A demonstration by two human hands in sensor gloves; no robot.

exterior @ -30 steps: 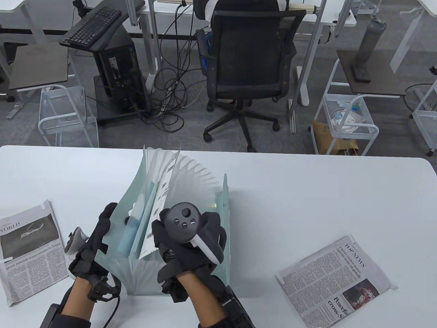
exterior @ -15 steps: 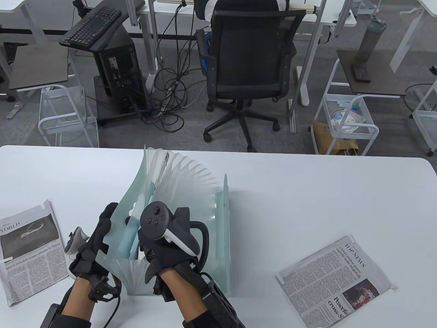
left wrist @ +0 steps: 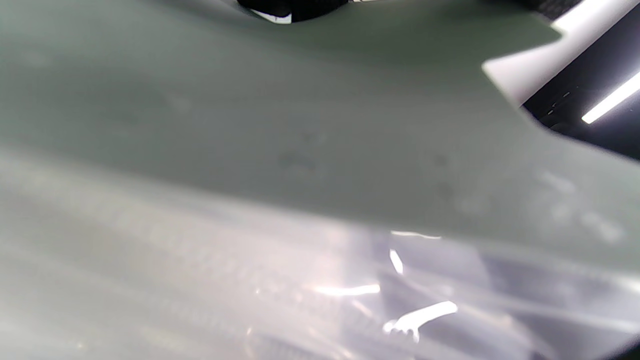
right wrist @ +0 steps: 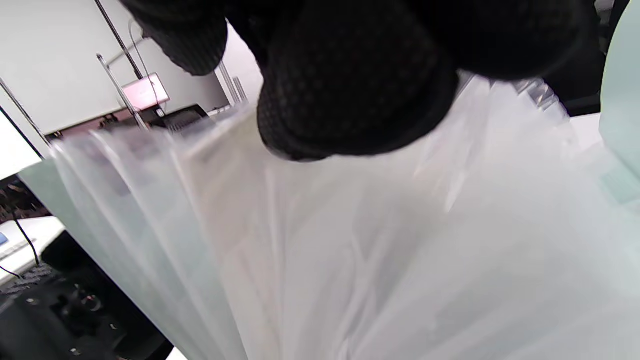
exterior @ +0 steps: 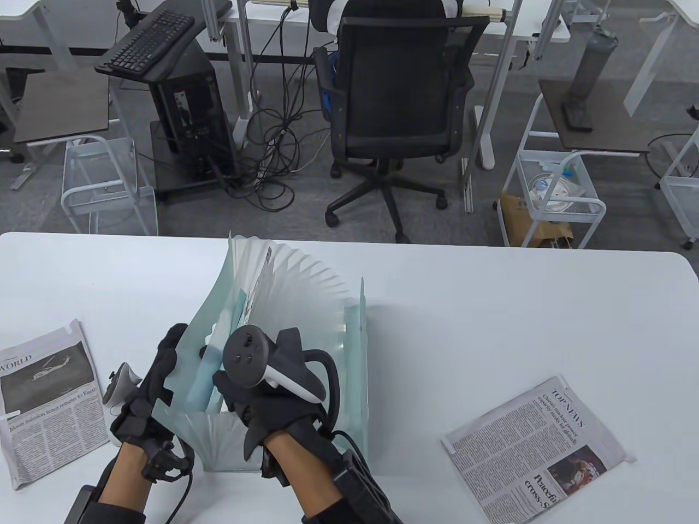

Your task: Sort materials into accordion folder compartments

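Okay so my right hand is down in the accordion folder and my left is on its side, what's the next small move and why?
Probably lift the right hand out of the accordion folder and reach for the newspaper on the right. A printed sheet already sits down in a pocket, the left hand holds the folder's cover, and two newspapers lie unsorted on the table.

Black office chair [exterior: 394,103] beyond table [exterior: 491,305]; keyboard [exterior: 146,42] atop computer tower [exterior: 188,117]; white wire carts either side.

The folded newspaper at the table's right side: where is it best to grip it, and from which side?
Probably pinch the folded newspaper at its near-left corner, coming from the left with the right hand: it lies flat and skewed on the white table, and that corner points toward the hands.
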